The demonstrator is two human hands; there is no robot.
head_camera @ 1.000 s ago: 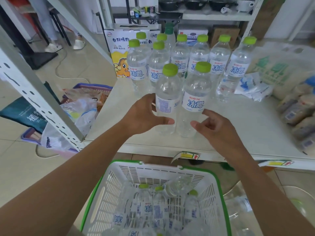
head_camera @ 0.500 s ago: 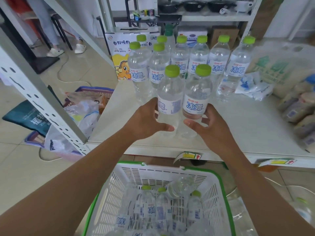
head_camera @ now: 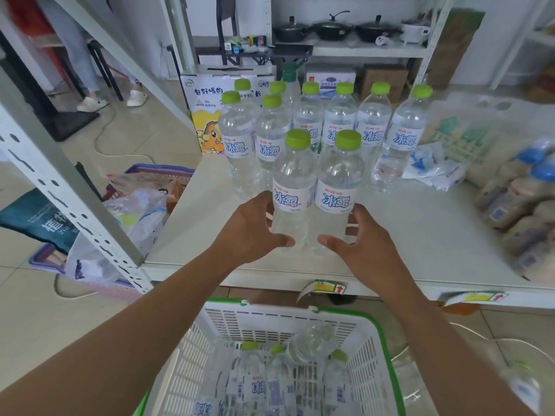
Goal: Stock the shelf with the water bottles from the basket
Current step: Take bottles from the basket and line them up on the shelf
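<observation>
On shelf: two bottles placed.
Hands: left hand, right hand fingers cupped bottles.
Next: release, reach basket.

Clear bottles with lime-green caps, white basket green-rimmed

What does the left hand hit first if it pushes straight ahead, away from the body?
The left hand already wraps the front-left bottle; pushed on, that bottle likely meets the row of bottles behind it, though depth is unclear.
</observation>
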